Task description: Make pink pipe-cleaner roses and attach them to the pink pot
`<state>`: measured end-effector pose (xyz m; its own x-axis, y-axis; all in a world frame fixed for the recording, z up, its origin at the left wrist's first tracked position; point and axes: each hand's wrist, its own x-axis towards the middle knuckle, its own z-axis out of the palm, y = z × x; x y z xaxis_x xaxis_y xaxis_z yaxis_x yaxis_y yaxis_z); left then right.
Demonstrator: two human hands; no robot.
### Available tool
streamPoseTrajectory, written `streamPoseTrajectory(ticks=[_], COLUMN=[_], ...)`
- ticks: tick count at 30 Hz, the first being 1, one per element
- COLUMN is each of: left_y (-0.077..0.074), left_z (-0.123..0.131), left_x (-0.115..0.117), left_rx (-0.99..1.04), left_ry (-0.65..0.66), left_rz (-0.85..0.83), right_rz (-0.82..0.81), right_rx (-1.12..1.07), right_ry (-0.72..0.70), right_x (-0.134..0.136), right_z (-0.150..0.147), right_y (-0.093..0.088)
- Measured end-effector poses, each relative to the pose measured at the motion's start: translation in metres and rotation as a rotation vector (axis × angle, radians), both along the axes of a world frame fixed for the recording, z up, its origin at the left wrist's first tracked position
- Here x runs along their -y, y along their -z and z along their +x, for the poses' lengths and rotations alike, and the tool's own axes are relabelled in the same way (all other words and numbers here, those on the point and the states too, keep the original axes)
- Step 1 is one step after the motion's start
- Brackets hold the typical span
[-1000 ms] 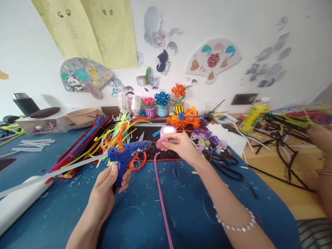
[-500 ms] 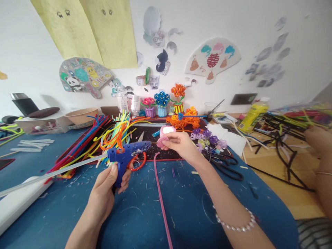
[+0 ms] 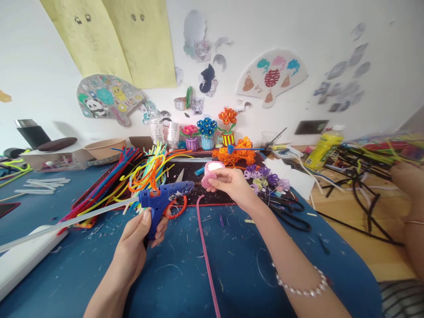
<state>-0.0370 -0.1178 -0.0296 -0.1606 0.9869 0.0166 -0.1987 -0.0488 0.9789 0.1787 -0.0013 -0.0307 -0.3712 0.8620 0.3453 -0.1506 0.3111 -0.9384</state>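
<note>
My left hand (image 3: 145,229) is wrapped round the handle of a blue hot glue gun (image 3: 157,199), a long clear glue stick (image 3: 89,215) running out of its back. The gun's nozzle points right, close to a small pink pot-shaped piece (image 3: 209,177) with white at its top. My right hand (image 3: 227,183) pinches this piece by its round pink edge; fingers partly cover it. Below it, a pink pipe cleaner (image 3: 206,256) stretches toward me over the blue mat; whether it joins the piece I cannot tell. Orange-handled scissors (image 3: 179,208) lie behind the gun.
Bundled pipe cleaners (image 3: 106,181) lie at left. Three potted pipe-cleaner flowers (image 3: 207,132) stand by the wall. Purple flowers (image 3: 266,176) and black scissors (image 3: 291,214) are right of my hand. A yellow bottle (image 3: 324,148) and another person's arm (image 3: 412,190) are farther right.
The pink piece has turned slightly in my right hand, its round edge showing a little differently. The glue gun has shifted very slightly right.
</note>
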Motion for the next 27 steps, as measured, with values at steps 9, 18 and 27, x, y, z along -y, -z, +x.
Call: streamPoseTrajectory(ticks=[9, 18, 27], left_y=[0.005, 0.024, 0.016], left_z=[-0.038, -0.046, -0.008], left_x=[0.022, 0.066, 0.067], left_rx=[-0.666, -1.666, -2.138], left_ry=[-0.188, -0.593, -0.787], left_rz=[0.019, -0.233, -0.23], right_rz=[-0.083, -0.11, -0.096], right_rx=[-0.103, -0.1, -0.099], right_ry=[0.027, 0.034, 0.072], right_x=[-0.002, -0.003, -0.009], right_z=[0.001, -0.001, 0.001], right_y=[-0.002, 0.009, 0.014])
